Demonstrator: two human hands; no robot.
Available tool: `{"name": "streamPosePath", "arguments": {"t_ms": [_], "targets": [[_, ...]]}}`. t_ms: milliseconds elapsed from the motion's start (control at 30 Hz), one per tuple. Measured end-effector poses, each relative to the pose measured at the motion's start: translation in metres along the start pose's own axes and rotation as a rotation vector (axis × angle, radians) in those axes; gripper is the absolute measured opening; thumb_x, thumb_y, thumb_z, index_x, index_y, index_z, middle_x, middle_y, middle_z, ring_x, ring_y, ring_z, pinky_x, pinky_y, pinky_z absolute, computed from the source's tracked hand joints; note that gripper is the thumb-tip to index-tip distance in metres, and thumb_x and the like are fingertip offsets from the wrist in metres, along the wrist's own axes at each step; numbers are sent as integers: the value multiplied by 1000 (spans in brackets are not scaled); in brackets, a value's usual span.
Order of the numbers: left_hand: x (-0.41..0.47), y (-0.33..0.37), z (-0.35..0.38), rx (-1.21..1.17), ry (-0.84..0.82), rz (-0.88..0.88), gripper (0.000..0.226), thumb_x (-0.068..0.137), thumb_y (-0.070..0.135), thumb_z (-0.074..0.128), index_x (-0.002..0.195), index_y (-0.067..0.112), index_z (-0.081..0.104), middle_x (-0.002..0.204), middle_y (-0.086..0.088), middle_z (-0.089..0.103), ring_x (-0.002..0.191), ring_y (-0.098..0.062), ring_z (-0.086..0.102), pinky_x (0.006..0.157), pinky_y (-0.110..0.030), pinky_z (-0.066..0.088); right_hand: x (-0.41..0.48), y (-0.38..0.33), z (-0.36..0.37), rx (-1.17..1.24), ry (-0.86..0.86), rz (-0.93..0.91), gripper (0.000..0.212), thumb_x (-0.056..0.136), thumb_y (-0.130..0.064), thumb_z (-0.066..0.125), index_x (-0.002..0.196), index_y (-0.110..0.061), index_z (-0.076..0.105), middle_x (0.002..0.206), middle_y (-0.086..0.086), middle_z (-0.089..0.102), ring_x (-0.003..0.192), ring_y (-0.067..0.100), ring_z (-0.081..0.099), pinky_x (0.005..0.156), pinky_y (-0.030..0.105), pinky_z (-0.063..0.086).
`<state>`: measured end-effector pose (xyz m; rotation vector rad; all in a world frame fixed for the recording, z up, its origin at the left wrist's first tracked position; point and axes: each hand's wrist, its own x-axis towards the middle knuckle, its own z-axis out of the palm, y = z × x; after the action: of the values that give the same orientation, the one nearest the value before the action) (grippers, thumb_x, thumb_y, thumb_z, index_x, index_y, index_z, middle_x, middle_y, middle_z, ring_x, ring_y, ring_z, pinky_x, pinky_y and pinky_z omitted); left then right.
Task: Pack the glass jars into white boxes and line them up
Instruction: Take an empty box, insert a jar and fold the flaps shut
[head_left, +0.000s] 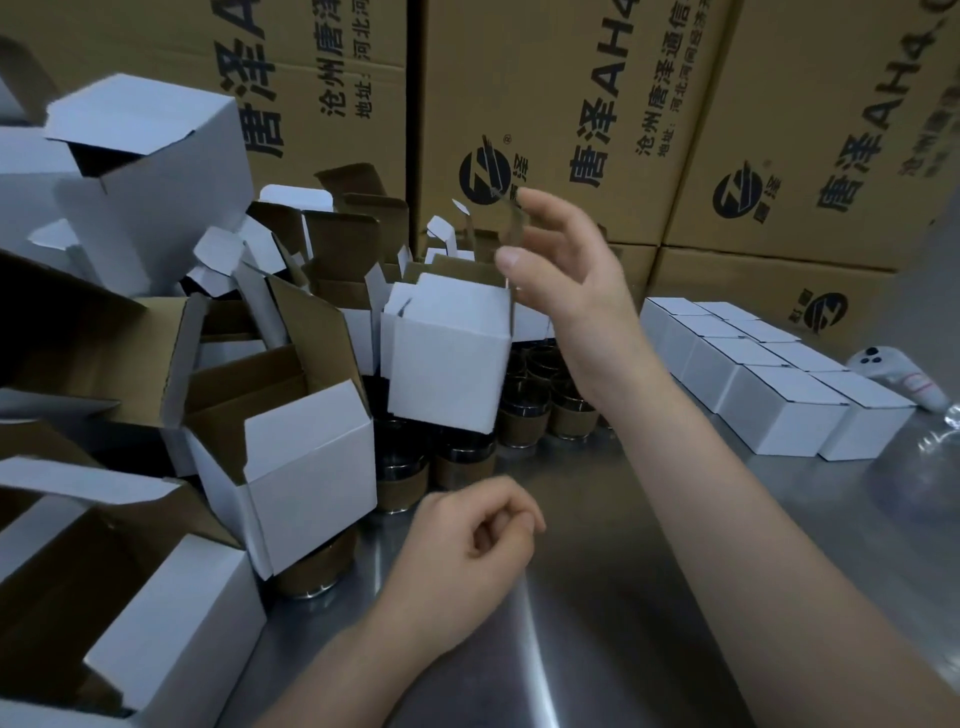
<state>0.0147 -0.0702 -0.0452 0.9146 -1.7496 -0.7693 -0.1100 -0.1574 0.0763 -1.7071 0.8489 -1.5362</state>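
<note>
Nearest to me, my left hand (478, 530) rests on the steel table (623, 597) with its fingers curled in against the thumb, holding nothing. To its left is a jumble of open white boxes (311, 467) with their flaps up and brown insides showing, and the base of a brown-banded jar (317, 577) peeks out under one of them. Just beyond my left hand, a cluster of glass jars (457, 467) with dark rims and brown bands stands on the table. A tilted white box (447, 358) leans on top of them. Above that box my right hand (566, 270) is raised, thumb and fingers curved around a clear glass jar (491, 223). The jar's outline is faint, so I cannot tell how firmly it is held. Off to the right, closed white boxes (769, 384) are lined up touching in two neat rows, with a white handheld controller (893, 374) lying just beside their far end. Stacked brown cartons (571, 104) with black printing wall off the back.
</note>
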Motion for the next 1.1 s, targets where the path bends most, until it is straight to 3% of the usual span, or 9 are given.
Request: {"name": "streamPosePath", "arguments": {"t_ms": [100,200,333,433,533,767,900,967,1100], "targets": [[0,0,-2,-30,148,36,18,78,32,51,70,18,60,52,-2,48,48,-10,42,48,-21,32,-6,6,-17,138,53,18,46,80,-25,65,126,-28,58,121,6,64,119,25,59,95,41,50],[0,-1,-4,-77,227,37,19,75,34,46,69,18,55,53,-1,46,49,-8,41,47,-24,30,-14,13,-31,329,62,81,52,84,-22,60,135,-12,52,119,11,64,107,25,62,91,42,49],[1,-3,-6,-89,293,49,18,78,30,43,65,19,48,57,-2,43,53,-9,39,50,-27,30,-30,25,-44,509,-1,169,46,88,-25,54,129,-7,52,123,14,63,108,28,58,101,50,44],[2,-5,-6,-102,348,26,13,77,34,43,74,24,51,67,0,50,60,-11,46,54,-30,36,-39,32,-48,664,-75,240,71,80,-29,71,141,-4,45,131,17,60,113,29,59,104,51,43],[2,-4,-6,-138,389,-3,15,77,38,48,90,38,54,88,12,58,80,-13,58,65,-21,46,-44,38,-49,754,-157,287,98,65,-36,86,145,-3,40,133,20,56,115,31,58,107,52,38],[2,-2,-4,-312,128,22,60,77,43,63,133,39,40,128,22,54,122,-6,55,92,-15,46,-48,46,-42,816,-282,333,93,66,-32,83,140,4,42,132,28,54,115,38,58,107,55,38],[2,0,-6,-365,2,-20,77,73,41,71,137,56,32,132,22,53,122,-4,56,90,-14,48,-52,50,-34,837,-286,381,106,61,-30,84,145,8,31,126,28,59,110,39,61,102,51,44],[2,1,-7,-350,-26,-13,81,73,40,72,140,56,29,132,26,53,123,-3,55,90,-12,47,-53,53,-32,835,-277,408,108,59,-30,84,145,9,32,128,30,56,111,40,60,101,50,45],[3,1,-8,-339,-64,-27,79,72,41,73,140,52,34,134,26,52,121,-4,57,89,-14,49,-54,58,-31,744,-209,481,104,61,-30,78,145,10,32,145,36,38,129,49,42,115,60,26]]}}
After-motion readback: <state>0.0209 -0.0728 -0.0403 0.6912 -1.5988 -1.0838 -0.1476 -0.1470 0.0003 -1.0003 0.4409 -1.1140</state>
